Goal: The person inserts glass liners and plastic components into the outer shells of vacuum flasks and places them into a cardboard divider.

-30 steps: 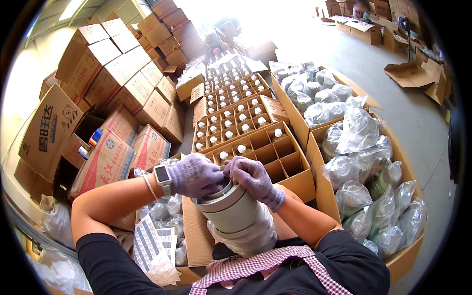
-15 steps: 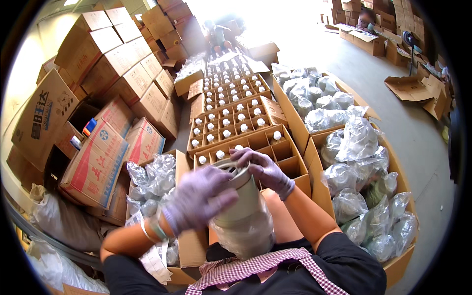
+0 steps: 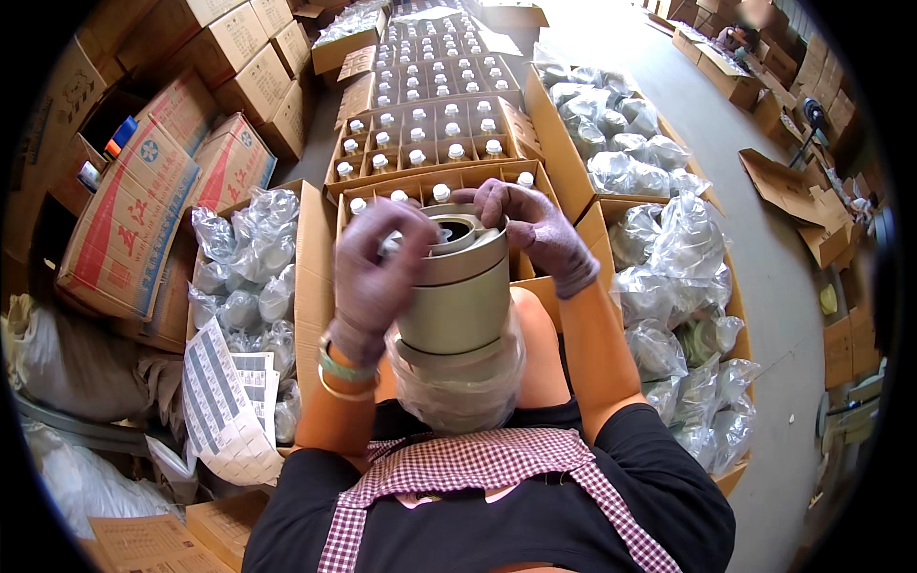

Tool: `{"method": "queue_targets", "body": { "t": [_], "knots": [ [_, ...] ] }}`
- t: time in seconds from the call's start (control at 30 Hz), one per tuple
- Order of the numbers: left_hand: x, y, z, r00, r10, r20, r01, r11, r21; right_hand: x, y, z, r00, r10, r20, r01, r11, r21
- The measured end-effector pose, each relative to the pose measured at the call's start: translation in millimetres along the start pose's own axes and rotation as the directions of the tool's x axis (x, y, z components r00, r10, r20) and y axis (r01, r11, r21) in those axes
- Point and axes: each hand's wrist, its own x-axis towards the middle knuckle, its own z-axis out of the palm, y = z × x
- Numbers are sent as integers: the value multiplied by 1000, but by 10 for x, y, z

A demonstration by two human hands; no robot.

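Observation:
A grey-green cylindrical flask point(image 3: 456, 310) stands upright between my thighs, a clear plastic bag point(image 3: 458, 387) bunched around its lower part. Its top has a pale ring around a dark round opening. My right hand point(image 3: 540, 234), in a purple glove, grips the right side of the rim with bent fingers and thumb. At the left of the rim is my left hand point(image 3: 377, 272), gloved too; motion smears its fingers, so their hold is unclear. Just beyond the flask, a divided carton point(image 3: 549, 196) holds white-capped bottles point(image 3: 441, 193), partly hidden by my hands.
More bottle cartons point(image 3: 420, 134) run away from me in a row. Bagged grey-green parts fill cartons at my right point(image 3: 659, 286) and left point(image 3: 253, 248). Printed label sheets point(image 3: 229, 401) lie over the left carton. Stacked boxes point(image 3: 134, 205) rise farther left. A person point(image 3: 735, 38) is far right.
My view has tilted down, bringing the flask's opening into clearer sight. My left hand has swung upright at the rim's left side. The right hand stays at the rim.

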Motion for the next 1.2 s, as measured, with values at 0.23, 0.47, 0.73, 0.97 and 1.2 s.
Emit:
{"method": "queue_targets", "body": {
  "t": [0.23, 0.47, 0.73, 0.97, 1.2],
  "knots": [
    [218, -1042, -141, 939, 156, 307, 172, 561, -810, -43, -257, 1140, 904, -366, -220, -25, 469, -883],
    [27, -164, 127, 962, 272, -17, -259, 931, 259, -6, 426, 60, 995, -103, 2, 95, 919, 383],
    [55, -1101, -56, 990, 138, -13, -122, 821, -557, -88, -74, 498, 955, -244, -167, 112, 820, -561],
    [-247, -944, 56, 985, 108, -137, -146, 942, -303, -173, 111, 457, 966, -163, -198, 65, 902, -427],
    [-403, -74, 338, 960, 241, -140, -121, 814, 569, 134, 937, 322, 995, -22, -96, 84, 696, 713]
  ]
}}
